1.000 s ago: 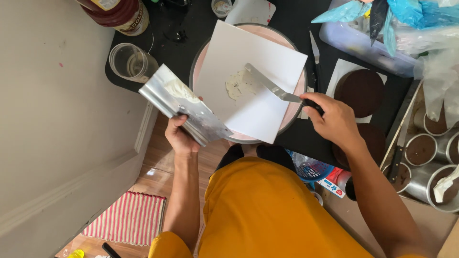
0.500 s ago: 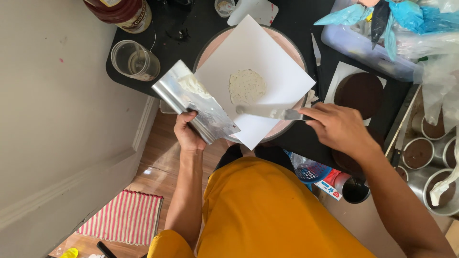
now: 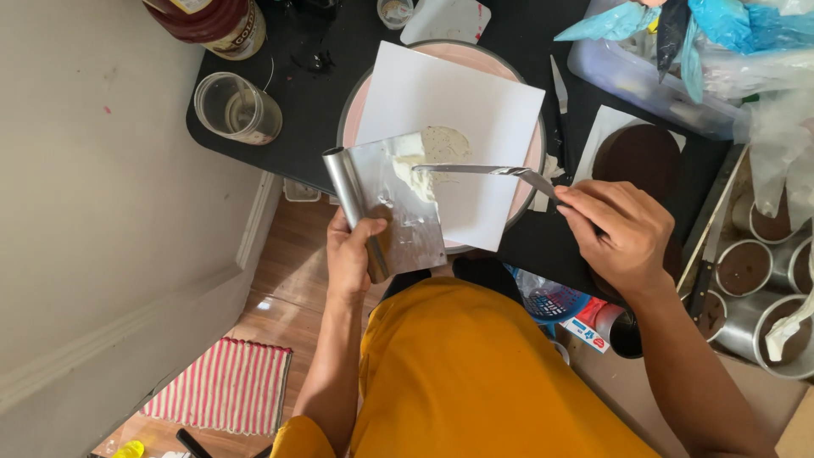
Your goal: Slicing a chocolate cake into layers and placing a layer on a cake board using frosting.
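Observation:
My left hand (image 3: 354, 254) grips a metal bench scraper (image 3: 392, 203) by its tube handle, blade flat and smeared with white cream. My right hand (image 3: 617, 233) holds an offset palette knife (image 3: 475, 170); its blade tip rests on the cream on the scraper. Under both lies a white square board (image 3: 475, 110) with a cream smear (image 3: 445, 142), set on a pink round turntable (image 3: 527, 161) on the black table (image 3: 314, 110).
A clear glass jar (image 3: 237, 108) and a brown jar (image 3: 212, 21) stand at the table's left. A dark round cake (image 3: 643, 157) lies on paper to the right, beside a plastic tub (image 3: 644, 80) of bags. Metal tins (image 3: 763, 280) sit far right. A striped rug (image 3: 220, 386) lies on the floor.
The scraper has swung from tilted at the board's left edge to flat over the board. The palette knife moved from the board's cream onto the scraper blade.

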